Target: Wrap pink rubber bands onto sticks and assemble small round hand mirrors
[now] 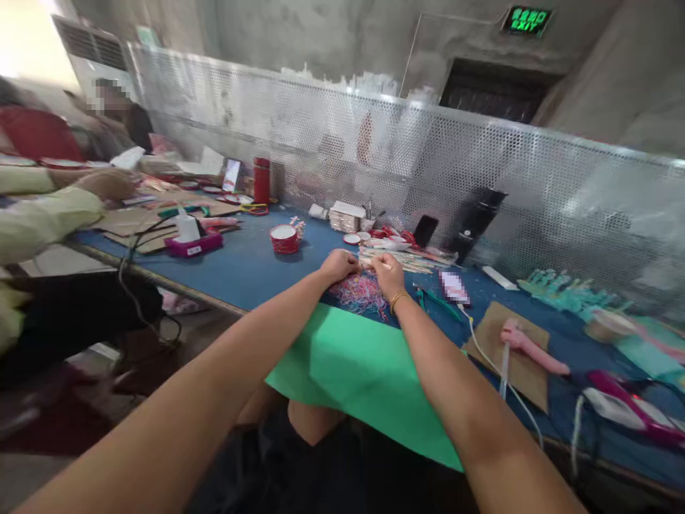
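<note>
Close together over the blue table, my left hand point(341, 266) and my right hand point(389, 275) meet with fingers pinched. Between the fingertips is something small and pale, too blurred to name. Beneath both hands lies a heap of tangled pink, blue and purple threads point(361, 294). A green sheet point(353, 357) hangs over the table's front edge and my lap, below my forearms. Just beyond my right hand is a pile of thin pale sticks point(409, 265). Green-handled pliers point(442, 305) rest to the right of that hand.
Left stands a stack of red-rimmed discs point(284, 240) and a purple tray point(193, 243). Right, a pink glue gun point(535, 348) lies on cardboard point(489, 339), with a white cable point(495, 360) nearby. A perforated metal screen point(332, 135) closes the back. At far left a co-worker's sleeve point(48, 221) shows.
</note>
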Motion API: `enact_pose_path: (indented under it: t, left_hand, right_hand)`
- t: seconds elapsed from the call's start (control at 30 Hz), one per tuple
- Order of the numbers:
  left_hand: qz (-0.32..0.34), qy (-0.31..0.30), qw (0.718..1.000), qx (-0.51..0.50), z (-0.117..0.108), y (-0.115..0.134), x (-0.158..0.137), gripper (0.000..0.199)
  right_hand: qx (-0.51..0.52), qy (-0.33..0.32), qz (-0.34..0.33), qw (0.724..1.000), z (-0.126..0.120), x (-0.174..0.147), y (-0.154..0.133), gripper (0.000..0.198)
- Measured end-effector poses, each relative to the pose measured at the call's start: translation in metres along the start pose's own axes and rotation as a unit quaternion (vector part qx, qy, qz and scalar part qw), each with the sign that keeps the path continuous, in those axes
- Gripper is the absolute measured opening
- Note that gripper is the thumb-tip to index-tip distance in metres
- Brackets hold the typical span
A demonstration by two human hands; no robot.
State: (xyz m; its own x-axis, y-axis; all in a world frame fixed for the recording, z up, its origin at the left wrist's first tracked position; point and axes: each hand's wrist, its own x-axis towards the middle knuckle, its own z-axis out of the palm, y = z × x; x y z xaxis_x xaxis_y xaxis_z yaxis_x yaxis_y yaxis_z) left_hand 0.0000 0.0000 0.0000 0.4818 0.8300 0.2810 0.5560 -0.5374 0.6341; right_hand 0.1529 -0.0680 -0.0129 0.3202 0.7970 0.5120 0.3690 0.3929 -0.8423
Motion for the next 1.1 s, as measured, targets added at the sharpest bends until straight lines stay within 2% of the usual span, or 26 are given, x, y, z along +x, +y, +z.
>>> enact_pose_path:
  t: [0.13, 0.37, 0.53, 0.73, 0.97, 1.1]
  left_hand:
    - [-0.008, 0.005, 1.000, -0.004, 0.0002, -0.0005, 0.0006, 0.025]
    - [-0.006, 0.005, 1.000, -0.011, 0.0012, 0.0014, 0.0000, 0.022]
    - [-0.010, 0.006, 1.000, -0.015, 0.0004, 0.0021, -0.0003, 0.022]
    - [-0.007, 0.014, 1.000, -0.022, 0.0023, -0.0008, 0.0007, 0.024]
    - [-0.012, 0.007, 1.000, -0.012, 0.0000, 0.0023, -0.0010, 0.025]
    - [-0.016, 0.007, 1.000, -0.016, 0.0004, 0.0030, -0.0013, 0.023]
  right_hand:
    - [0.017, 0.012, 0.016, 1.000, -0.0042, -0.0018, -0.0022, 0.017]
    - [0.033, -0.009, 0.016, 0.999, 0.0007, -0.0022, -0.0020, 0.017]
    - [0.041, 0.007, 0.034, 0.999, -0.0023, -0.0018, -0.0022, 0.016]
    - [0.035, -0.012, 0.021, 0.999, 0.0010, -0.0028, -0.0043, 0.017]
    - [0.043, 0.009, 0.022, 0.999, -0.0010, -0.0020, -0.0023, 0.019]
    - [0.039, -0.004, 0.011, 0.999, 0.0012, -0.0029, -0.0041, 0.018]
